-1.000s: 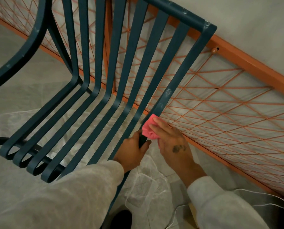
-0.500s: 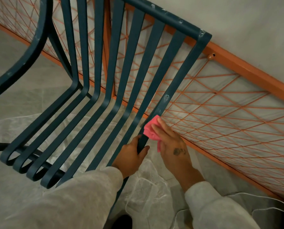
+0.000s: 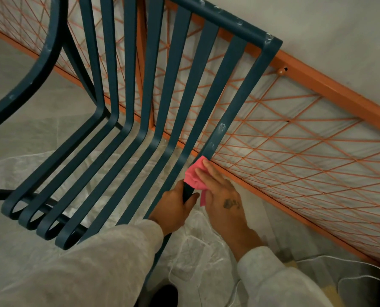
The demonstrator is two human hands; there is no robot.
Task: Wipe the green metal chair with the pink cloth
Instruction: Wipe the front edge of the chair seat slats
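Pressing the pink cloth (image 3: 194, 177) against the outermost slat (image 3: 235, 103) of the green metal chair (image 3: 127, 89), low on the backrest just above the bend into the seat. Right hand (image 3: 223, 196) lying flat on the cloth, fingers extended along the slat, pinning rather than clenching. Left hand (image 3: 173, 207) wrapping closed around the same slat just below the cloth, steadying the frame. Slat's long axis running up and away to the right toward the top rail (image 3: 224, 16), pale smudges (image 3: 221, 127) waiting just above the cloth. Probably sliding upward next, right hand being nearer.
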